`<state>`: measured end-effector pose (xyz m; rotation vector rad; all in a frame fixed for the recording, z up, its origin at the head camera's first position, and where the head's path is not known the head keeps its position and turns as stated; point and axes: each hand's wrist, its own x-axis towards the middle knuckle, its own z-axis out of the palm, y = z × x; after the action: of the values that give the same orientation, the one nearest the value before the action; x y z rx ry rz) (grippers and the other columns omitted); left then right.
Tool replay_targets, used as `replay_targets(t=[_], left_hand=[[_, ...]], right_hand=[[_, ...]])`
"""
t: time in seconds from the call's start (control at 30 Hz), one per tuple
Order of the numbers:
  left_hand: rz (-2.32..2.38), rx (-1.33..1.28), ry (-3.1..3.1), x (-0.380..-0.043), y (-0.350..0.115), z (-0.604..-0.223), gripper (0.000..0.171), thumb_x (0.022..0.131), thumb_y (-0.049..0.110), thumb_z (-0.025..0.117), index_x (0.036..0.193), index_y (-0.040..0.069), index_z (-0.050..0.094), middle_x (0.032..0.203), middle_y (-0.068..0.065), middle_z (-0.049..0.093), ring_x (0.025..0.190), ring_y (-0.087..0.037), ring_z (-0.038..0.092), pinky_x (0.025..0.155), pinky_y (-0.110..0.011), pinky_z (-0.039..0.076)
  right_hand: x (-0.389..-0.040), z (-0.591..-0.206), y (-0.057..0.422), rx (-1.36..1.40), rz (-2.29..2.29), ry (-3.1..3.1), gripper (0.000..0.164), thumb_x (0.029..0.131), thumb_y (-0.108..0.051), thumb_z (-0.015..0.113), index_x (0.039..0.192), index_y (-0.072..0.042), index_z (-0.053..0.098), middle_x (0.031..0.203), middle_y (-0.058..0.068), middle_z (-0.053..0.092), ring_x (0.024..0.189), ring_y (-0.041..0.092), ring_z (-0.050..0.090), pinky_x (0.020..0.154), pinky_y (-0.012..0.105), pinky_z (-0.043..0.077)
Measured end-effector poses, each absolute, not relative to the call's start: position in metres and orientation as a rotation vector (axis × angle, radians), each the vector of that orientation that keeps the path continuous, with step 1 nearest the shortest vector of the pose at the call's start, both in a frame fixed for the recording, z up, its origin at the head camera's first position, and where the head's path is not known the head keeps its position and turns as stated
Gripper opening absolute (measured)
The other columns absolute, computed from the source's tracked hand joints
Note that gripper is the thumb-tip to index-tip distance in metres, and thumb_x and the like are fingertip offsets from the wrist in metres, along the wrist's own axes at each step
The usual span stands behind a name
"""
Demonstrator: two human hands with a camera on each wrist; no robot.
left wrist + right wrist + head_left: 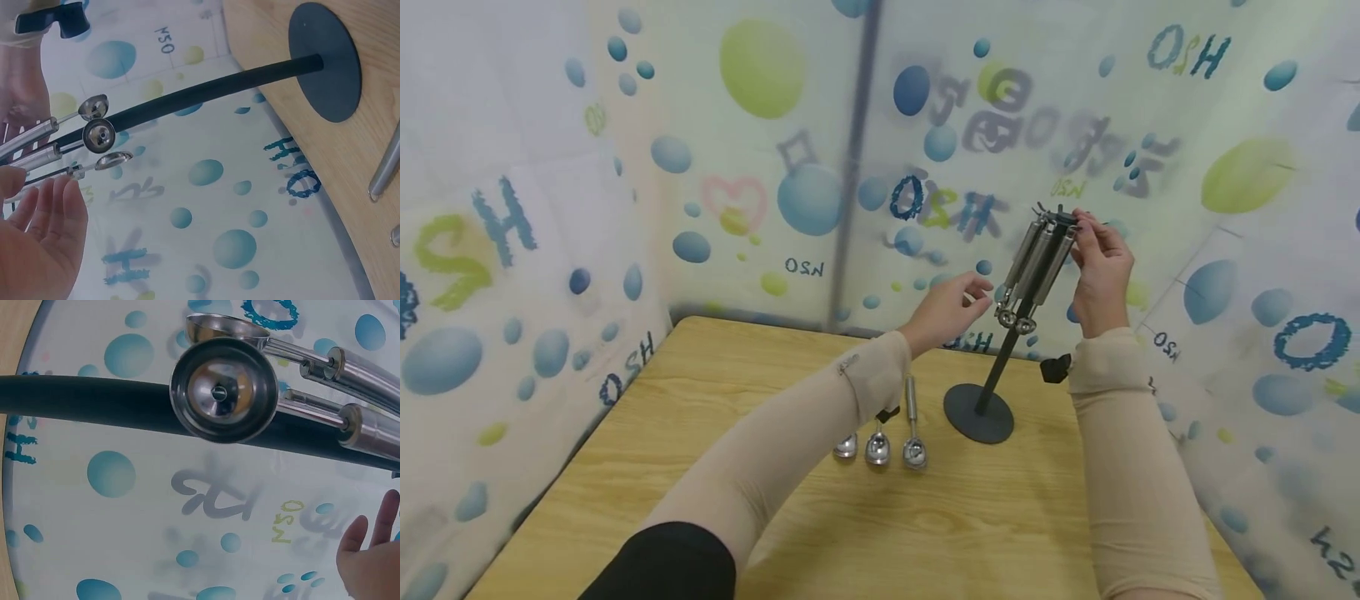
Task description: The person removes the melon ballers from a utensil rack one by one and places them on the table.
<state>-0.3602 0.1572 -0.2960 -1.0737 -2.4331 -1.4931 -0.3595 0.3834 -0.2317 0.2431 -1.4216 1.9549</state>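
My right hand [1101, 279] is raised at the top of a dark stand [997, 371], its thumb and fingertips pinching the edge of the hook-bearing top. Several metal scoops [1024, 265] hang from that top, handles up and round bowls down. One bowl [224, 390] shows close up in the right wrist view. To the left of the hanging scoops is my left hand [951, 308], fingers relaxed and slightly bent, reaching toward their lower ends. The left wrist view shows its fingers [65, 209] overlapping a scoop handle, with nothing gripped.
Three more metal scoops [913, 450] lie on the wooden table [985, 533], one partly covered by my left forearm. The stand's round base [958, 412] rests near the table's back edge. Printed curtains [760, 167] enclose the table at the back and both sides.
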Motion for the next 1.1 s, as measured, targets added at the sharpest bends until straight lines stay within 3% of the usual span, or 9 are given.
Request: replay_targets(t=[0.2,0.5,0.7,1.1], left_hand=[[-1.563,-1.078,-2.360,-0.360,0.171,-0.293,0.035,0.106,0.023,0.057,0.139,0.010,0.058,0.121,-0.003,0.066,0.096,-0.013,0.065,0.074,-0.026,0.054],[-1.635,-1.078,-2.290,-0.357,0.185,-0.292,0.040,0.106,0.022,0.057,0.145,0.011,0.053,0.138,-0.008,0.060,0.099,-0.012,0.065,0.075,-0.025,0.055],[-1.604,-1.042,-2.275,-0.357,0.190,-0.291,0.038,0.106,0.020,0.056,0.142,0.009,0.055,0.133,-0.006,0.063,0.112,-0.016,0.063,0.084,-0.026,0.054],[-1.599,-1.041,-2.218,-0.354,0.199,-0.284,0.036,0.107,0.022,0.056,0.140,0.008,0.057,0.126,-0.006,0.066,0.113,-0.017,0.062,0.091,-0.029,0.052]], right_hand=[[-0.360,-0.232,0.383,0.225,1.939,-1.453,0.023,0.095,-0.019,0.071,0.115,-0.007,0.074,0.132,0.002,0.063,0.112,0.012,0.059,0.084,0.022,0.048],[-0.355,-0.233,0.379,0.193,1.923,-1.446,0.020,0.098,-0.018,0.069,0.115,-0.010,0.074,0.132,0.001,0.062,0.114,0.011,0.058,0.086,0.023,0.047],[-0.356,-0.234,0.374,0.221,1.926,-1.424,0.016,0.097,-0.016,0.069,0.111,-0.010,0.075,0.130,0.001,0.065,0.115,0.011,0.058,0.084,0.025,0.046],[-0.353,-0.236,0.374,0.230,1.894,-1.445,0.016,0.096,-0.020,0.072,0.107,-0.008,0.075,0.131,0.003,0.066,0.126,0.014,0.054,0.097,0.033,0.041]])
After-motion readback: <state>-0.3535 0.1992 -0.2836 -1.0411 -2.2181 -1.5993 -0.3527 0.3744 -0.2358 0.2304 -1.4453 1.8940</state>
